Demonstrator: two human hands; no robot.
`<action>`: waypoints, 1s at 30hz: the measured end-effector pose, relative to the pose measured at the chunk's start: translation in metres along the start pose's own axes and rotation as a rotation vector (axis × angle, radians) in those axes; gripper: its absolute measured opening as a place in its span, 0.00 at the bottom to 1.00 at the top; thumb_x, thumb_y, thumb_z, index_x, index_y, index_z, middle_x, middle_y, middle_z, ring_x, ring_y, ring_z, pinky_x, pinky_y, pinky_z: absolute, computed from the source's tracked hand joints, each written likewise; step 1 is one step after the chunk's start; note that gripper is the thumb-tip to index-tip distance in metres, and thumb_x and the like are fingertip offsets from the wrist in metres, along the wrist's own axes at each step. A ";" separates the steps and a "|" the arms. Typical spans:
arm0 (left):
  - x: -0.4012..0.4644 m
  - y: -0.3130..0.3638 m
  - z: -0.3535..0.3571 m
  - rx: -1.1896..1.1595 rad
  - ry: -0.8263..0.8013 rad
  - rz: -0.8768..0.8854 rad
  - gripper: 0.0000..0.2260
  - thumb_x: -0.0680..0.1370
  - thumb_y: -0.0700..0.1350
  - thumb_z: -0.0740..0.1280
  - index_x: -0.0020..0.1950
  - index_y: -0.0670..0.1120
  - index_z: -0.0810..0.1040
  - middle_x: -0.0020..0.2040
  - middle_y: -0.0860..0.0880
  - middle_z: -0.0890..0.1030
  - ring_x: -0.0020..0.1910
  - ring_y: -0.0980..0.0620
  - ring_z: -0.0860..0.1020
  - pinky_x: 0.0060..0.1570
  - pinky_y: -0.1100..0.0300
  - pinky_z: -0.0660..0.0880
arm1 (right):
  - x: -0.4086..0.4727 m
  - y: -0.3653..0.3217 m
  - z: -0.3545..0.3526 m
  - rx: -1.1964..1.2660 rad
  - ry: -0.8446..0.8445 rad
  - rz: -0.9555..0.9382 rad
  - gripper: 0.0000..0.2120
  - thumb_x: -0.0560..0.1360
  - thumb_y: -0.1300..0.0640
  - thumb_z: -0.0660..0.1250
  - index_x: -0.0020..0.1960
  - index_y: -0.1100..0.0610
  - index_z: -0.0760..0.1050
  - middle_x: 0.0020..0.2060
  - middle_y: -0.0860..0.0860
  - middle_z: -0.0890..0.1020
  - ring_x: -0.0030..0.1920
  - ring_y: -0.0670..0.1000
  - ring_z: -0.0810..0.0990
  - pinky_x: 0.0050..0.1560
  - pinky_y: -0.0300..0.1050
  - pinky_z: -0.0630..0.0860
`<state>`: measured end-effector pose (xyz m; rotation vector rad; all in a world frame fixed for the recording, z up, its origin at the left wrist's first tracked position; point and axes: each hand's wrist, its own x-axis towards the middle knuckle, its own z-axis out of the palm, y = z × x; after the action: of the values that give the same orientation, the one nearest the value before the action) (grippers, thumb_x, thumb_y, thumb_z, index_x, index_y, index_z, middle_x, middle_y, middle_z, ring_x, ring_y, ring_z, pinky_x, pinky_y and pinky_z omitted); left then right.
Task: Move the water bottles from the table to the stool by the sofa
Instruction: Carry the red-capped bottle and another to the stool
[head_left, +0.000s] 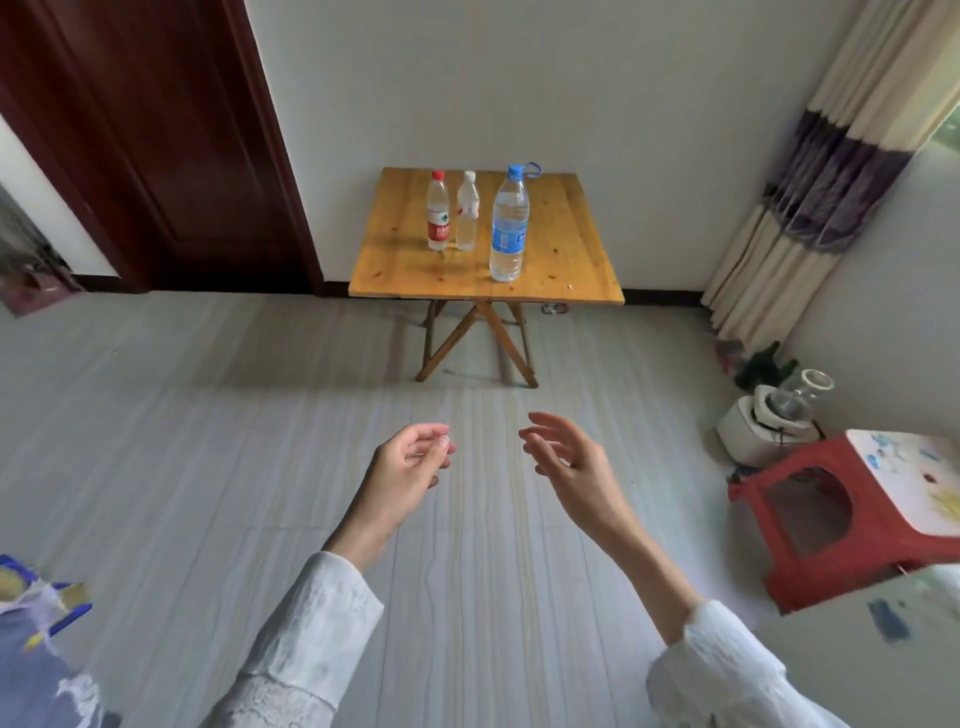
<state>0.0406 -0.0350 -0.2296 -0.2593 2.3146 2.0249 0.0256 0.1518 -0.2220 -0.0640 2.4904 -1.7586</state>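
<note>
Closest to me, both hands hover over the pale striped floor tiles, white textured sleeves at the wrists. My left hand (413, 460) hangs loosely curled with nothing in it; my right hand (563, 457) is spread and relaxed, also holding nothing. Off to my right sits the red plastic stool (810, 525), its top smeared with paint marks, and just behind it a white appliance (766, 421) on the floor. Further ahead stands the small folding table (566, 260), honey-coloured knotty wood on crossed legs, against the white wall. All three bottles are on it, upright: a big blue-labelled bottle (509, 223) nearest the front edge, and behind it a red-capped bottle (438, 210) just beside a small white-capped bottle (467, 210). I judge them clear thin plastic, smooth and a bit slippery, apt to dent if squeezed. The big one looks nearly full, so heavy; I'd wrap it around the label, mid-body. The smaller pair should lift easily.
</note>
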 end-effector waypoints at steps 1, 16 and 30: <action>0.019 0.002 -0.003 0.013 -0.020 0.000 0.06 0.78 0.44 0.61 0.53 0.51 0.75 0.48 0.52 0.81 0.49 0.56 0.79 0.50 0.59 0.76 | 0.019 -0.002 0.002 0.003 0.007 0.005 0.14 0.76 0.52 0.62 0.61 0.52 0.71 0.55 0.52 0.80 0.56 0.49 0.78 0.59 0.52 0.76; 0.334 0.024 -0.050 0.025 0.028 -0.045 0.06 0.78 0.47 0.61 0.50 0.55 0.76 0.48 0.53 0.81 0.51 0.57 0.79 0.51 0.59 0.76 | 0.357 -0.011 0.029 0.029 -0.047 0.021 0.14 0.76 0.53 0.62 0.61 0.55 0.72 0.55 0.53 0.80 0.55 0.50 0.78 0.58 0.52 0.76; 0.605 0.040 -0.077 -0.058 0.001 -0.058 0.07 0.78 0.48 0.60 0.54 0.53 0.75 0.53 0.52 0.80 0.54 0.55 0.78 0.53 0.58 0.76 | 0.610 -0.014 0.067 0.021 -0.016 0.089 0.14 0.76 0.54 0.63 0.60 0.55 0.72 0.53 0.54 0.81 0.54 0.50 0.79 0.56 0.52 0.77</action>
<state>-0.5556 -0.1602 -0.2716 -0.3261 2.2236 2.0671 -0.5745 0.0309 -0.2622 0.0341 2.4230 -1.7423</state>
